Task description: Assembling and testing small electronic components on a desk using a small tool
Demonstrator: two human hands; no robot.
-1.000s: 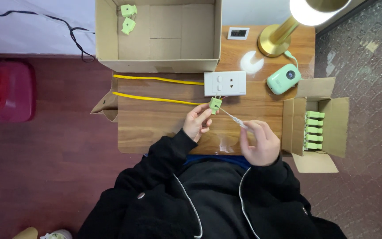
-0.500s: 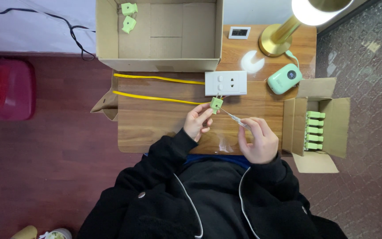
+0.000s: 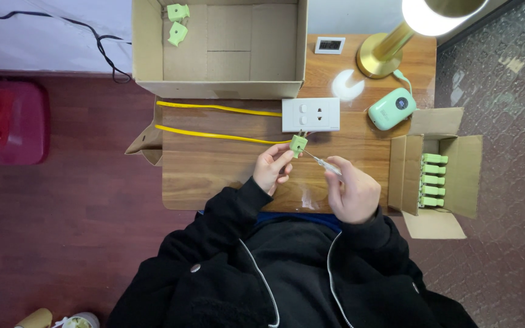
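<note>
Near the table's front edge, the left hand (image 3: 271, 167) pinches a small green plug (image 3: 299, 144), upright just below the white socket plate (image 3: 310, 114). Closed around a thin screwdriver (image 3: 322, 163), the right hand (image 3: 352, 193) aims its tip up-left at the plug. Yellow cables (image 3: 220, 135) run leftward.

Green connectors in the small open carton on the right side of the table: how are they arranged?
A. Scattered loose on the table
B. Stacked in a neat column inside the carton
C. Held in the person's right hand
B: the green connectors sit stacked in one column inside the small carton.
</note>
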